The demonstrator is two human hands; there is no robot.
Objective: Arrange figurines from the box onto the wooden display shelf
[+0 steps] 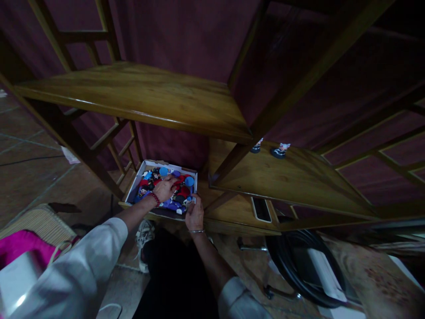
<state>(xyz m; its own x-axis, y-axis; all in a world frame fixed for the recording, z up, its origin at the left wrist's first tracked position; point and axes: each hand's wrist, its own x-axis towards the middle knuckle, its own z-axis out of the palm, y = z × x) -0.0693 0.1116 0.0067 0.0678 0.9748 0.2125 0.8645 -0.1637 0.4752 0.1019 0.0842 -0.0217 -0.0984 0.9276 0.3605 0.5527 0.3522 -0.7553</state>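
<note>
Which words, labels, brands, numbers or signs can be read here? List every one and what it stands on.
No text can be read in this view.
Toy figures in the box: too small to show any lettering.
Two standing figures on the shelf: also too small.
Reddish-brown marks at right: too blurred to tell if they are lettering.

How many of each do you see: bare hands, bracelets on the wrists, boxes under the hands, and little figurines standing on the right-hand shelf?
Hands: 2, left hand and right hand
Bracelets: 2, red bracelet and silvery bracelet
Box: 1
Figurines on the shelf: 2
Total: 7
The pieces inside the box overlap too much to count.
</note>
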